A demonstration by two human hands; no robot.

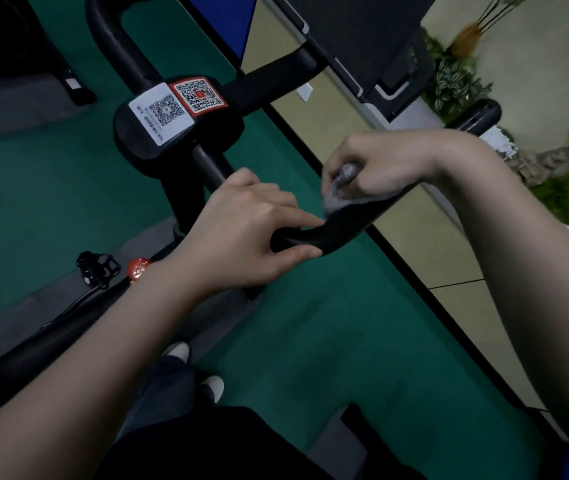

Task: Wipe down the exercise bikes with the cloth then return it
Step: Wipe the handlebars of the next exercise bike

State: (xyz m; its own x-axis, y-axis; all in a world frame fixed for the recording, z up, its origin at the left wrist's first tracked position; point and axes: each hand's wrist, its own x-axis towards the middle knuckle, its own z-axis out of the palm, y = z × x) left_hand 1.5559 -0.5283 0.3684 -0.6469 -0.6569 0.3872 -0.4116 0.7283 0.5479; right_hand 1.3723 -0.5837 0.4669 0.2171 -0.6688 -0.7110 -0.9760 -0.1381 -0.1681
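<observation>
R hand (385,168) presses cloth (340,188) on handlebar (331,230).

Cloth (340,192) on handlebar (331,230), right of console (175,123).

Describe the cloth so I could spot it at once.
Find the black handlebar curving across the middle of the picture, with a hand on each side. The cloth is the grey, crumpled wad bunched in the right hand and pressed on the bar; the left hand grips bare bar.
</observation>
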